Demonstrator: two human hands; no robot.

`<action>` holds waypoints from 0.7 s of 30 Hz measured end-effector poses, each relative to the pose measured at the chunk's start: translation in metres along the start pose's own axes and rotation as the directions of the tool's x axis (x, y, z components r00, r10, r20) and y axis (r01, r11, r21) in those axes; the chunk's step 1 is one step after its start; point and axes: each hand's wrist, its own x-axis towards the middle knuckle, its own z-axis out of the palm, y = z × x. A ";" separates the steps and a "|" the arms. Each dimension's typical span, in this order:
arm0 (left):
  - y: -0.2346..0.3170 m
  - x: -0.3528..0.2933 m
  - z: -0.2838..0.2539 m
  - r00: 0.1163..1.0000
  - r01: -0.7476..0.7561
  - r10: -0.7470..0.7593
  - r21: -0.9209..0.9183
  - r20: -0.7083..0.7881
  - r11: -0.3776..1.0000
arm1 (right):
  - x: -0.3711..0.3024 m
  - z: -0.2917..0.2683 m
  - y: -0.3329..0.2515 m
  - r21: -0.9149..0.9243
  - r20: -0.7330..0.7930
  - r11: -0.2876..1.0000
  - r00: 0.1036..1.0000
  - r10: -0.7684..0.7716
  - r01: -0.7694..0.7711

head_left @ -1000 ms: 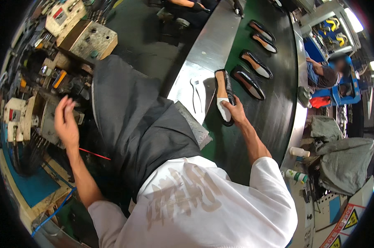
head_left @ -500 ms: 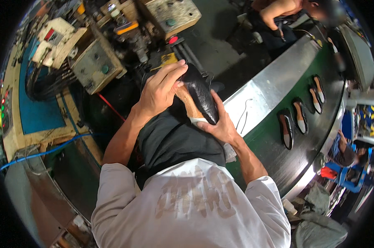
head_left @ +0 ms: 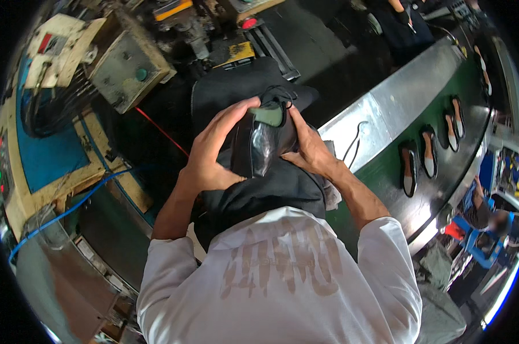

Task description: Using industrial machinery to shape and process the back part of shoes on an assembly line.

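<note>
A black shoe upper [head_left: 261, 150] with a shiny surface stands over my lap, a green last [head_left: 267, 117] showing in its opening. My left hand [head_left: 213, 150] cups its left side, fingertips at the top by the last and thumb low near the near end. On the other side my right hand [head_left: 310, 144] grips it, fingers along the edge and thumb underneath. Loops of thin black cord [head_left: 278, 93] lie just beyond the last; what they belong to I cannot tell. The shoe's underside is hidden.
To the right runs a green conveyor belt [head_left: 380, 176] with several black flat shoes [head_left: 429, 152] on it. A metal ledge [head_left: 380, 114] borders it, holding a thin dark cord [head_left: 355, 142]. Machinery with a grimy control box [head_left: 127, 74] stands left, near a blue hose [head_left: 81, 202].
The shoe has been turned: its tan and white underside faced me before, and now the green last and shiny upper show. My left hand has moved lower. The view has shifted.
</note>
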 end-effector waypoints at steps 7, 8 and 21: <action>0.015 0.017 0.000 0.993 -0.100 0.093 0.104 0.069 0.989 | -0.014 0.003 0.015 -0.039 -0.079 0.983 0.980 -0.180 0.178; 0.017 0.017 -0.002 0.994 -0.017 0.007 0.083 0.110 0.996 | -0.014 0.002 0.014 -0.037 -0.087 0.984 0.980 -0.177 0.174; 0.018 -0.006 0.035 0.933 0.297 -0.333 -0.229 -0.137 0.927 | -0.018 0.028 0.008 -0.185 -0.162 0.976 0.976 -0.148 0.117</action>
